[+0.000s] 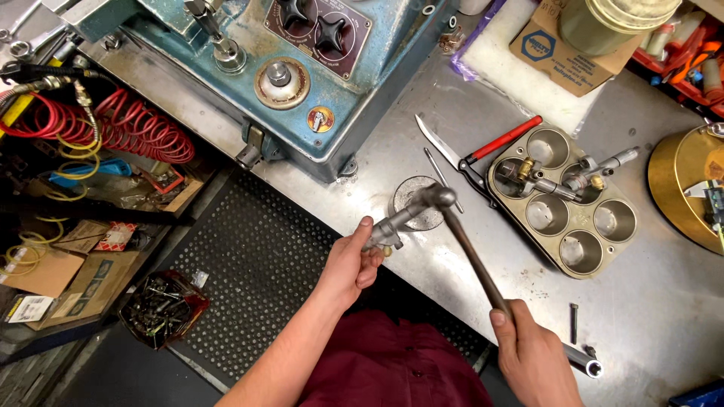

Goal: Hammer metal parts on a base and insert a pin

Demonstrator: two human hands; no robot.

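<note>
At the top right of the steel workbench (422, 113) sits a brown cardboard box with a blue hexagonal label (562, 47), a squat olive-green drum (615, 22) resting on it; on the blue machine housing (377, 90) a dark red rectangular control plate with two black star knobs (320, 34) is fixed, and below it a small round orange-and-red badge (320, 119); on the lower shelf at the left lie flat brown cartons (45, 275) and a small red-and-white packet (115, 236).

The left hand (348, 264) is clenched around the near end of a grey metal valve-like fitting (392, 224), thumb pointing up along it; the fitting's far end lies over a round grey metal disc (416, 202) on the bench; the right hand (532, 354) is closed on the dark handle of a steel-headed hammer (471, 252), whose head sits at the fitting's far end above the disc.

Just beyond the disc lie a thin metal rod (441, 177) and red-handled snips (471, 151); to the right a dull metal six-cup muffin tray (603, 252) holds brass-and-steel fittings (569, 177); a brass-coloured round pan (682, 185) sits at the right edge; a dark bolt (574, 322) lies near the right hand; red coiled air hose (113, 124) hangs at the left above a black perforated floor mat (256, 264) and a brown tray of loose bolts (162, 307).
</note>
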